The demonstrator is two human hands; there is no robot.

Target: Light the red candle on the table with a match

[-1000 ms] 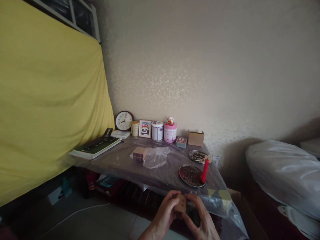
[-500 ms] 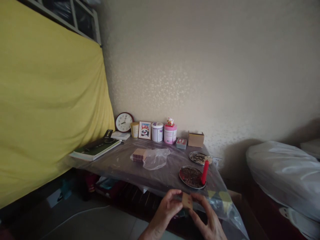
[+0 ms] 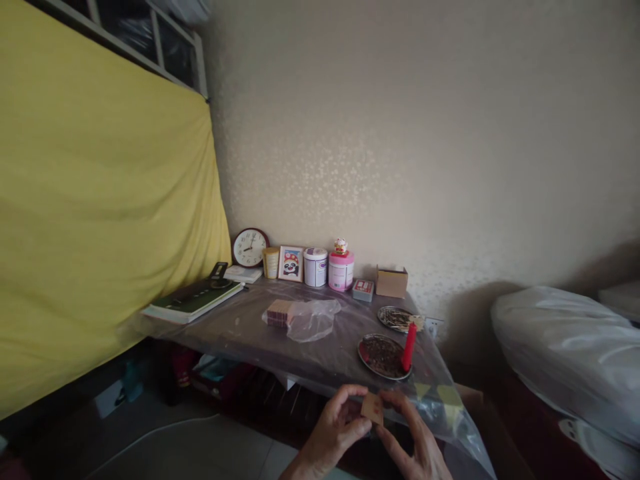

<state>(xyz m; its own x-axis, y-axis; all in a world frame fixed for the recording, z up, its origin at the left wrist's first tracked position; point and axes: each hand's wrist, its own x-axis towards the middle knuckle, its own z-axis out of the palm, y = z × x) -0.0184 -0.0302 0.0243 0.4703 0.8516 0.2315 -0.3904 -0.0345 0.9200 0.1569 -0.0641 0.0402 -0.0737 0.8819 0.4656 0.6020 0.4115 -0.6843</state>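
Note:
Between my two hands is a small tan matchbox [image 3: 373,409] with red marks on its face, held just off the table's near edge. My left hand [image 3: 333,430] pinches it from the left with thumb and fingers. From the right, the fingertips and thumb of my right hand [image 3: 413,430] grip its other side. Beyond the hands, a red candle [image 3: 409,347] stands upright at the right rim of a round metal plate [image 3: 370,367] covered in dark bits. A stack of matchboxes [image 3: 280,313] lies partly in a clear plastic bag [image 3: 315,321].
Burnt-looking matchsticks lie on a second plate [image 3: 384,323]. Along the wall stand a clock [image 3: 251,247], a panda picture [image 3: 291,264], two tins [image 3: 315,268], a card box [image 3: 363,291] and a cardboard box [image 3: 392,283]. Books [image 3: 193,303] lie left; plastic sheeting covers the table [image 3: 230,333].
The matchbox has tilted a little in my hands, and both hands still hold it. The camera view has shifted slightly; the things on the table have not moved.

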